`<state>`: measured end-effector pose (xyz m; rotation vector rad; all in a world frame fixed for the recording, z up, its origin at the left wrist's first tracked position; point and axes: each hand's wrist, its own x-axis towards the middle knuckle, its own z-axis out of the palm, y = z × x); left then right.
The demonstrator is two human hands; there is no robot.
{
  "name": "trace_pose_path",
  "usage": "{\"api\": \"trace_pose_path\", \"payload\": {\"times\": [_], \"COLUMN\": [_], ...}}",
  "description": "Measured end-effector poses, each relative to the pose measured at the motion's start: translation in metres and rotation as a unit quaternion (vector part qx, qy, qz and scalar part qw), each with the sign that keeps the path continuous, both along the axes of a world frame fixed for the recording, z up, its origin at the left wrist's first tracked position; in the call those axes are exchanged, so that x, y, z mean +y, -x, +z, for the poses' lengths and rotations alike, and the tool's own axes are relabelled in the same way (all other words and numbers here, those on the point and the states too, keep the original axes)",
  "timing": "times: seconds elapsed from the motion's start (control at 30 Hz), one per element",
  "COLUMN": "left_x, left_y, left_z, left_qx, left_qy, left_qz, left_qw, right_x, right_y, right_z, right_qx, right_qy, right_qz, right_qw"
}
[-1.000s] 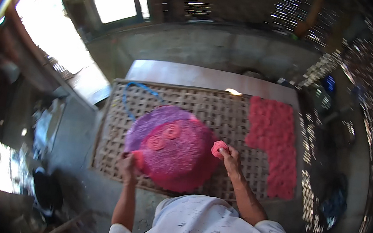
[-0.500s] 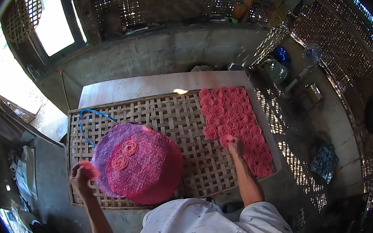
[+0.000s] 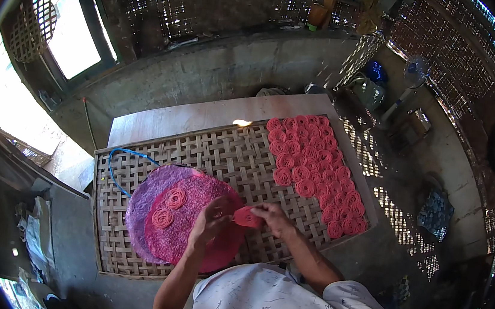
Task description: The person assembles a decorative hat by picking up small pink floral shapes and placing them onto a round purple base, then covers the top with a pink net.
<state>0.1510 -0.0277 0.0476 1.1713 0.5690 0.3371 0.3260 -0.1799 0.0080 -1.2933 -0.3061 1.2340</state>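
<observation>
Over the right part of a round pink and purple cloth-like pad [image 3: 190, 242], my two hands meet at a flat pink disc [image 3: 247, 217] of coiled, noodle-like strands. My right hand [image 3: 274, 219] pinches its right side. The fingers of my left hand [image 3: 212, 218] are closed at its left edge; whether more discs are stacked there I cannot make out. Two pink coiled discs, one upper [image 3: 175, 198] and one lower [image 3: 162, 218], lie on the pad's left half. Rows of similar coiled discs [image 3: 301, 173] cover the right end of a woven bamboo tray [image 3: 232, 159].
The tray rests on a pale board [image 3: 203, 115]. A blue cord [image 3: 110, 167] loops at the pad's upper left. Beyond stand a low concrete wall [image 3: 209, 60], a standing fan [image 3: 415, 72] and a dark blue patterned bundle [image 3: 435, 215]. Bright openings are at the left.
My left hand has moved right from the tray's left edge across the pad. My right hand has drawn back from the disc rows, leaving a disc there, and now meets the left.
</observation>
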Motion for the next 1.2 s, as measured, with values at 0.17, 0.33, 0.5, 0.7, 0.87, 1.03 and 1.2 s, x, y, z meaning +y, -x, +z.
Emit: {"api": "trace_pose_path", "payload": {"times": [0.17, 0.33, 0.5, 0.7, 0.87, 1.03, 1.2], "left_x": [0.064, 0.089, 0.100, 0.125, 0.138, 0.137, 0.139], "left_y": [0.050, 0.068, 0.039, 0.067, 0.056, 0.058, 0.062], "left_z": [-0.065, -0.073, -0.077, -0.085, -0.081, -0.072, -0.067], "left_qx": [0.148, 0.259, 0.233, 0.236, 0.320, 0.326, 0.246], "left_qy": [-0.468, -0.624, -0.640, -0.702, -0.694, -0.689, -0.754], "left_qz": [0.114, 0.181, 0.173, 0.109, 0.062, 0.065, 0.034], "left_qw": [0.864, 0.714, 0.712, 0.663, 0.642, 0.644, 0.608], "right_x": [-0.010, -0.015, -0.084, -0.041, -0.008, 0.055, 0.079], "right_y": [-0.061, -0.106, -0.184, -0.079, -0.013, 0.077, 0.105], "right_z": [-0.025, -0.049, -0.125, -0.037, 0.004, 0.039, -0.011], "right_qx": [-0.136, -0.193, -0.499, -0.581, -0.517, -0.685, -0.703], "right_qy": [0.046, 0.085, 0.043, 0.220, 0.112, -0.132, -0.125], "right_qz": [-0.132, -0.178, -0.060, -0.152, -0.101, 0.095, 0.243], "right_qw": [0.981, 0.961, 0.863, 0.769, 0.843, 0.710, 0.656]}}
